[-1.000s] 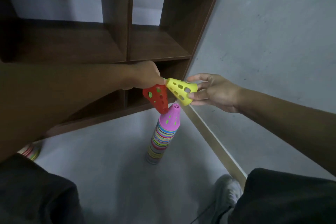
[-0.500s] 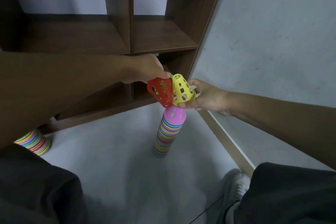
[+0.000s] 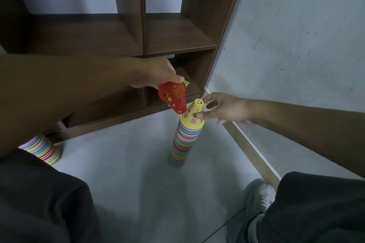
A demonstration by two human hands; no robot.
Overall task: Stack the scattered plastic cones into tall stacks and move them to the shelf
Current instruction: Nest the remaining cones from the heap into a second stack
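A tall stack of coloured cones (image 3: 182, 144) stands on the grey floor in front of the brown shelf (image 3: 177, 33). A yellow perforated cone (image 3: 190, 117) sits on top of the stack. My right hand (image 3: 227, 108) is beside it with spread fingers, thumb touching the cone's side and index finger by its tip. My left hand (image 3: 158, 74) grips a red perforated cone (image 3: 173, 96), tip pointing down and right, just left of the yellow cone's tip. A green rim (image 3: 186, 83) shows at the red cone's wide end.
A second, shorter stack of cones (image 3: 42, 151) stands at the left by the shelf's foot, partly hidden by my arm. A wall with a pale baseboard (image 3: 254, 156) runs along the right. My knees and a white shoe (image 3: 258, 197) fill the bottom.
The yellow cone went from my right hand's grip onto the top of the stack, covering the pink cone. My right fingers have spread. The red cone stayed in my left hand.
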